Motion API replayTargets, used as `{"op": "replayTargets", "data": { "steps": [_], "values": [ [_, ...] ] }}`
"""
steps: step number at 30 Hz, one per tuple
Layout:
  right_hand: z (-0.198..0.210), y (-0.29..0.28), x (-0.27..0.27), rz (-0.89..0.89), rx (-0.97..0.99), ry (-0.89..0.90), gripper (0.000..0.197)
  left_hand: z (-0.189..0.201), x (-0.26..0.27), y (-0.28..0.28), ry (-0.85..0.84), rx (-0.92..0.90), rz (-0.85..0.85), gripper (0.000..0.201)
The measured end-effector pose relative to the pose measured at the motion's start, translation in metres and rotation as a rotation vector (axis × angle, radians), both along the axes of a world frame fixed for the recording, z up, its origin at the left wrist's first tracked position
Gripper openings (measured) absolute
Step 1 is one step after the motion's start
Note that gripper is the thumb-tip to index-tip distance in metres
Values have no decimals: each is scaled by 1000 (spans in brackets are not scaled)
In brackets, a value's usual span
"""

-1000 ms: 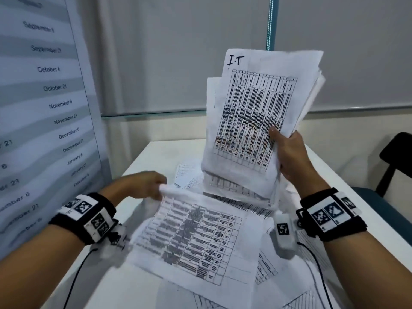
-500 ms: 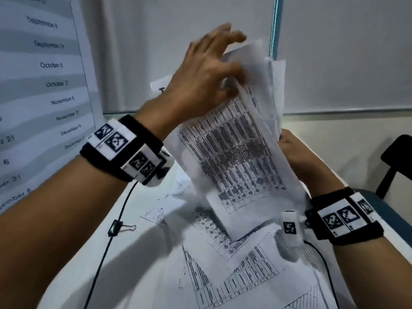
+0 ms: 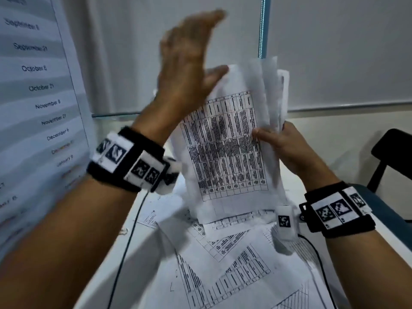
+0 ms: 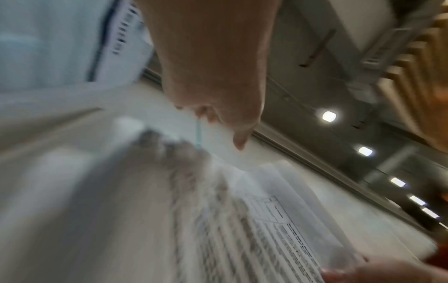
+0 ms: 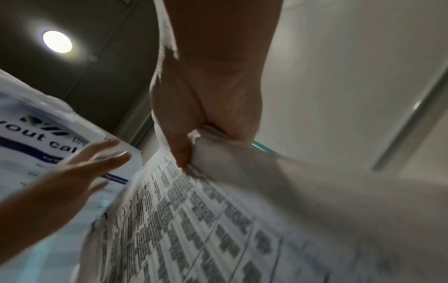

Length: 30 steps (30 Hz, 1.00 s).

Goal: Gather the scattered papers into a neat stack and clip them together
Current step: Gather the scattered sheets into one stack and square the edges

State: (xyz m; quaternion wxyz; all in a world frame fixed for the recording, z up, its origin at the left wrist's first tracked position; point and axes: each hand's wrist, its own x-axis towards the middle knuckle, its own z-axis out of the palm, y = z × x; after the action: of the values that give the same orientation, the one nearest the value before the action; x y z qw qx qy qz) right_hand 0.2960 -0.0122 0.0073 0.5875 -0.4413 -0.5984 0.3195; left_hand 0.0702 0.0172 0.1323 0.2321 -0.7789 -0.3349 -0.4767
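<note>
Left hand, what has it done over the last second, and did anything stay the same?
The left hand picked a sheet off the table, carried it up onto the held stack of papers and let it go; it is now raised beside the stack's top edge, fingers straight. The right hand kept gripping the stack upright throughout. Loose sheets are still scattered on the table.

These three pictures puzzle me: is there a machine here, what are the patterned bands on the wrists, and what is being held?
No machine: a person works with bare hands. The big picture comes from a camera on the head; the other two come from cameras strapped to the wrists, under the patterned wristbands. The right hand grips a bundle of printed papers upright above the white table. The left hand is raised beside the bundle, fingers straight, holding nothing. More loose sheets lie scattered on the table. The wrist pictures are blurred.
</note>
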Motion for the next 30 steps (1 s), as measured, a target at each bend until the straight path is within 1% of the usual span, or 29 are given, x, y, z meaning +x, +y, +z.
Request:
{"op": "replayTargets", "data": {
  "steps": [1, 2, 3, 4, 5, 6, 7, 8, 9, 11, 12, 14, 16, 17, 19, 20, 21, 22, 24, 25, 26, 27, 28, 29, 30],
  "values": [
    [-1, 1, 2, -51, 0, 35, 19, -12, -11, 6, -209, 12, 2, 76],
    [-3, 3, 4, -93, -4, 79, 12, -28, -22, 11, -420, -52, -33, 82],
    [-4, 3, 4, -112, 0, 132, 11, -47, -29, 13, -597, -191, -112, 88],
    [-6, 5, 5, -107, 6, 194, 11, -65, -32, 14, -702, -368, -215, 88],
    [-6, 6, 3, -86, 9, 260, 10, -82, -33, 15, -723, -534, -301, 80],
    [-7, 9, 1, -67, 7, 312, 12, -97, -32, 16, -684, -653, -341, 63],
    [-7, 10, -2, -48, 8, 348, 15, -109, -30, 18, -647, -699, -355, 44],
    [-8, 11, -5, -34, 16, 362, 21, -118, -30, 20, -636, -697, -351, 30],
    [-10, 12, -7, -24, 39, 364, 31, -123, -29, 20, -665, -684, -374, 24],
    [-13, 12, -8, -29, 113, 367, 52, -126, -27, 18, -759, -640, -431, 32],
    [-15, 11, -9, -53, 147, 374, 59, -128, -28, 20, -796, -631, -447, 39],
    [-16, 10, -12, -109, 206, 352, 63, -127, -28, 20, -816, -653, -477, 47],
    [-14, 8, -19, -143, 244, 243, 69, -125, -24, 18, -786, -673, -512, 48],
    [-12, 6, -22, -151, 262, 167, 70, -121, -20, 14, -756, -665, -531, 45],
    [-8, 4, -28, -179, 316, 54, 66, -112, -15, 7, -713, -645, -547, 32],
    [-5, 3, -30, -202, 353, 45, 64, -108, -15, 4, -717, -620, -528, 29],
    [-2, 0, -31, -229, 389, 69, 60, -106, -16, 3, -760, -594, -536, 24],
    [1, -1, -30, -253, 418, 116, 53, -105, -19, 5, -827, -571, -586, 19],
    [2, 1, -25, -240, 381, 257, 42, -111, -27, 11, -976, -594, -716, 13],
    [1, 2, -23, -185, 318, 336, 41, -118, -29, 15, -1029, -632, -772, 13],
    [-2, 4, -21, -111, 238, 399, 45, -126, -30, 19, -1031, -684, -817, 13],
    [-5, 5, -21, -49, 156, 419, 47, -133, -29, 19, -1010, -754, -850, 19],
    [-7, 6, -22, -24, 95, 396, 45, -137, -29, 19, -978, -825, -859, 34],
    [-9, 7, -23, -26, 67, 356, 37, -140, -30, 17, -935, -892, -850, 42],
    [-10, 8, -24, -42, 72, 327, 27, -141, -32, 16, -877, -951, -834, 42]
  ]
}}
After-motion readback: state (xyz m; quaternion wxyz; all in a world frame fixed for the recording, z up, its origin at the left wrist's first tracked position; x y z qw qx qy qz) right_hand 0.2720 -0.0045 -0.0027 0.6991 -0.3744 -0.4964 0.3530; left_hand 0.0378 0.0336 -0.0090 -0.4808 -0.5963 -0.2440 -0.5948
